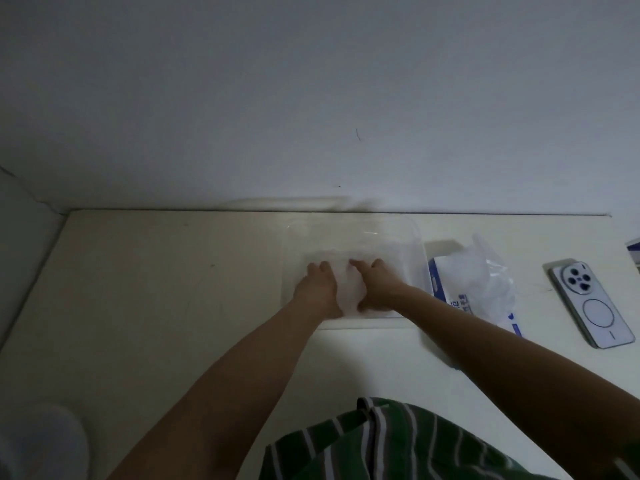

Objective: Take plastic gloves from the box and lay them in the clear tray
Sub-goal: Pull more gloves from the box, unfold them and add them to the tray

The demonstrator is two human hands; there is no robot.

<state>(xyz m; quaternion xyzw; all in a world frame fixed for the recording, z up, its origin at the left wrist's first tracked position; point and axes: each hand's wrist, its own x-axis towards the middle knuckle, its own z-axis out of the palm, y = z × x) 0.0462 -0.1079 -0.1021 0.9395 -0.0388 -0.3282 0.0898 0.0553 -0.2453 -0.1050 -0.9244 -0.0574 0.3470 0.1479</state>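
A clear tray (412,237) stands on the cream table against the wall. Inside it lies a thin translucent plastic glove (348,289). My left hand (317,287) rests flat on the glove's left side, and my right hand (379,284) presses down on its right side; the fingers of both look fairly straight. To the right of the tray sits the blue and white glove box (446,289), with a crumpled bunch of plastic gloves (491,282) sticking up out of its opening.
A silver phone (590,304) lies face down at the table's right. A blue and white object (633,251) shows at the far right edge. The wall runs close behind the tray. A pale round object (45,441) sits at the lower left.
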